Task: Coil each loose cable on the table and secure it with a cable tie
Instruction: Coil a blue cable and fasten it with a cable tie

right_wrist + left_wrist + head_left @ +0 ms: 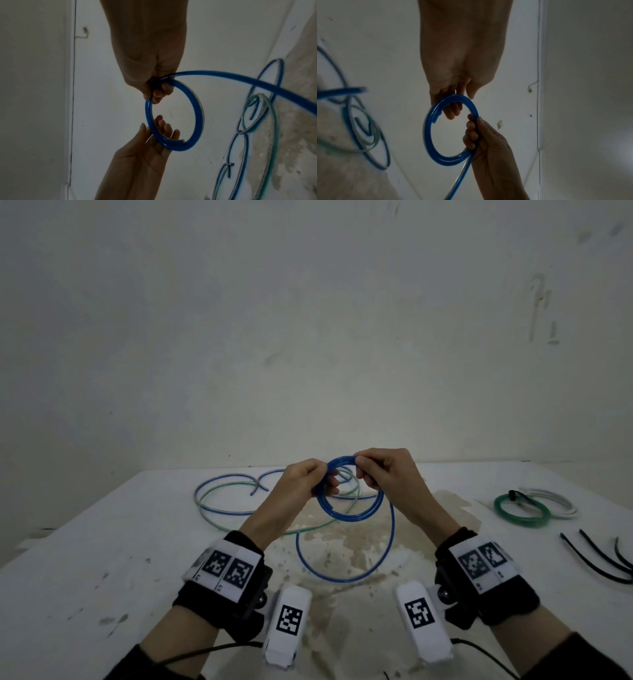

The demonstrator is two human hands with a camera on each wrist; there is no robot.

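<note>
A blue cable [346, 510] is held above the table [102, 559] by both hands, part of it wound into a small coil [344, 494] that stands nearly upright. The coil's top is gripped by the curled fingers of the right hand [387, 474]; its left side is pinched between thumb and fingers of the left hand [305, 484]. From the right hand the loose remainder drops in a wide loop toward the table's near edge. A cut end [181, 140] is seen lying along the coil by the left fingers. Further loose cables [233, 498] lie behind. At far right a tied green coil [520, 510] rests beside a white coil [555, 498], with black ties [599, 559] nearer. Square coded markers are worn on both wrists; no readable writing is seen.
</note>
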